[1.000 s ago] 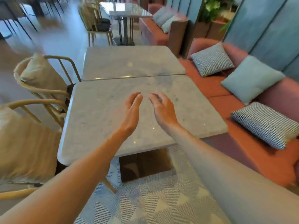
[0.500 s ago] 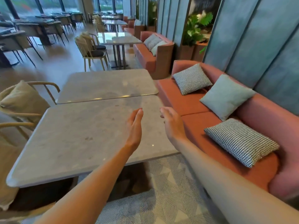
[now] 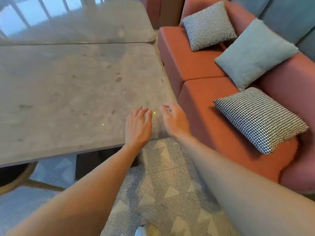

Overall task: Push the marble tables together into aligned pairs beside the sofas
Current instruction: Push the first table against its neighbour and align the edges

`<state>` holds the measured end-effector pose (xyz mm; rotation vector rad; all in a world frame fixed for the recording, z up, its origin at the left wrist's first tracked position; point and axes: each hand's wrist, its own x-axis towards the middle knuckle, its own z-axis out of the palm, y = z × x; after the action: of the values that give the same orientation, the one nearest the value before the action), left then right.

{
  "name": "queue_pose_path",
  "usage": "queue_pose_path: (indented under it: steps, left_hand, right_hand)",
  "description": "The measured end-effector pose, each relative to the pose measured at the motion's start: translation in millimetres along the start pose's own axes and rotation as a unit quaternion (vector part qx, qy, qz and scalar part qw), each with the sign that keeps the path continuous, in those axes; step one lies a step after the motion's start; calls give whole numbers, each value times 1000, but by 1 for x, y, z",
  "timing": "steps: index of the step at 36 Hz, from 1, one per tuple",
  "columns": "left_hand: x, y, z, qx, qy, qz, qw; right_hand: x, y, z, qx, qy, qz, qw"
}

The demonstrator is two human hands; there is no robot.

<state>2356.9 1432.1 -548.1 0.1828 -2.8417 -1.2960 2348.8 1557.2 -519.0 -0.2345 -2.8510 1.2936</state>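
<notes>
Both hands dropped to the near marble table's (image 3: 68, 92) corner — left hand (image 3: 138, 128), right hand (image 3: 175, 121) — fingers loosely spread, empty

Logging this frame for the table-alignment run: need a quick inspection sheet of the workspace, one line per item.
Surface: near marble table bare, glossy top; patterned rug below.
Job's things: far marble table butts the near one along one seam; right edges roughly in line, far corner slightly further right.
Clutter: nothing seen on either top.
Grippers: left hand and right hand open, empty, over the near table's right front corner; contact cannot be told.
Cables: nothing seen.
Surroundings: orange sofa close beside the tables, two checked cushions, one pale green cushion; curved wooden chair part lower left.
</notes>
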Motion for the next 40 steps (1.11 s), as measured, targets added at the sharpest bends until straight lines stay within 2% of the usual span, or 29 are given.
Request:
queue_pose_path:
  steps: [3, 8, 11, 14, 40]
  left_hand:
    - [6, -11, 28, 90, 21, -1, 996]
    - [15, -15, 64, 219, 134, -33, 966]
    - [19, -16, 73, 260, 179, -27, 949]
    - [22, -12, 74, 275, 177, -38, 944]
    - [23, -10, 79, 292, 223, -45, 929]
  right_hand:
    - [16, 29, 11, -125, -16, -77, 989]
    - [41, 62, 32, -263, 9, -177, 948]
    - [45, 71, 39, -258, 59, -192, 945]
    - [47, 71, 39, -250, 82, -201, 943]
    - [52, 77, 41, -246, 80, -229, 939]
